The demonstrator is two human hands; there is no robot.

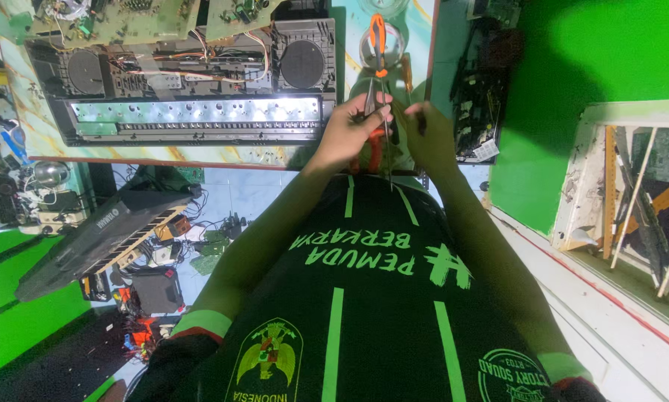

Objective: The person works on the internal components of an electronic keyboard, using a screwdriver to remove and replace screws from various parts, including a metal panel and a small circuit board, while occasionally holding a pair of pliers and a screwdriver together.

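Right at the table's near edge, a slim dark tool (386,138) like a thin probe or tweezers stands between the two hands, its long axis running from twelve to six o'clock, the lower tip pointing down toward the person's chest. The left hand (347,134) wraps around its upper part, fingers curled together and clamped on the shaft, so this hand is the nearer one and carries the tool. The right hand (426,134) sits just beside it at three o'clock, fingertips pinched together on something small and dark that is too tiny to make out; whether that bit touches the tool cannot be told. Directly at twelve o'clock from the hands, orange-handled pliers (377,56) lie on the table with their handles pointing away, and their long axis lines up almost with the slim tool. At ten o'clock an opened electronic keyboard chassis (193,82) lies across the table (416,45), with a round speaker (302,63) at each end and a brightly lit strip along its near side. Bare circuit boards (111,18) rest beyond it. At eight o'clock, low on the floor, another dark keyboard (96,238) leans among loose parts.
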